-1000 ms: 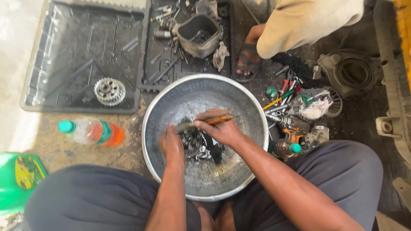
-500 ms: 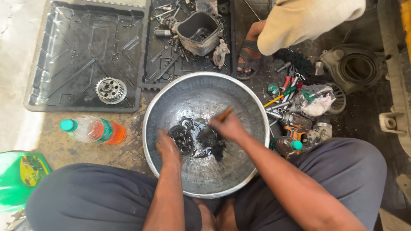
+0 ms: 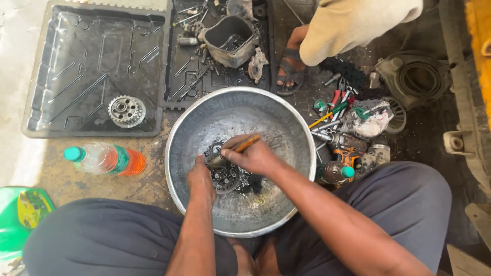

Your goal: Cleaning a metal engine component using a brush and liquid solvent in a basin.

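A wide metal basin [image 3: 286,122] sits on the ground between my knees. In its bottom lies a dark, greasy round machine part [image 3: 227,176] in black liquid. My left hand [image 3: 200,176] holds that part at its left side. My right hand [image 3: 255,156] grips a brush with an orange-brown handle [image 3: 248,143] and presses its bristle end onto the part's upper left.
Two black plastic trays lie behind the basin: the left one [image 3: 76,61] holds a toothed sprocket [image 3: 126,111], the right one a grey engine casing [image 3: 230,38] and small parts. A plastic bottle [image 3: 105,158] lies at left. Tools and rags [image 3: 353,117] pile at right. Another person's sandalled foot [image 3: 290,71] stands behind.
My right hand swung the brush up to the basin's right, then back down-left onto the part. My left hand stayed on the part.
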